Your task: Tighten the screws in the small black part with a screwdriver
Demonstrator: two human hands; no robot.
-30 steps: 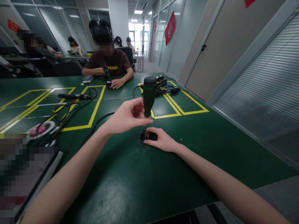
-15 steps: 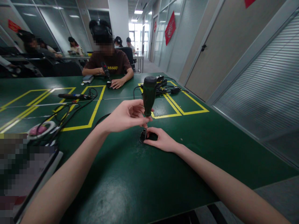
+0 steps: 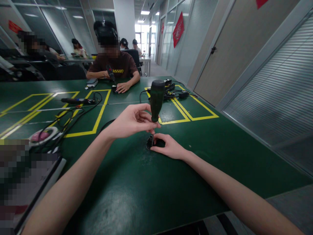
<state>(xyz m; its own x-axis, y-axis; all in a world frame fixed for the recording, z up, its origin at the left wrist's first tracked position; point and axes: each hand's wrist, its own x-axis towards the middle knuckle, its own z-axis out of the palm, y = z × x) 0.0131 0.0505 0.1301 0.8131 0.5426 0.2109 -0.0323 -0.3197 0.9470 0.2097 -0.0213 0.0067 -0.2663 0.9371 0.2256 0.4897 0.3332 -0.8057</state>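
A dark-handled screwdriver (image 3: 157,100) stands almost upright above the green table, its tip down at a small black part (image 3: 149,143). My left hand (image 3: 135,120) is closed around the lower end of its handle, thumb and fingers pinching near the shaft. On the table my right hand (image 3: 168,146) grips the black part from the right, thumb in front and forefinger behind. What the part is I cannot make out, since my fingers cover much of it.
Black cables and adapters (image 3: 173,93) lie beyond my hands. To the left are a pen-like tool (image 3: 78,101) with a cord, a white tape roll (image 3: 44,135) and a blurred flat object (image 3: 31,189). Across the table (image 3: 195,176), a co-worker (image 3: 113,67) holds a power screwdriver (image 3: 110,73).
The screwdriver handle leans very slightly further right. Otherwise both hands and the black part stay in place.
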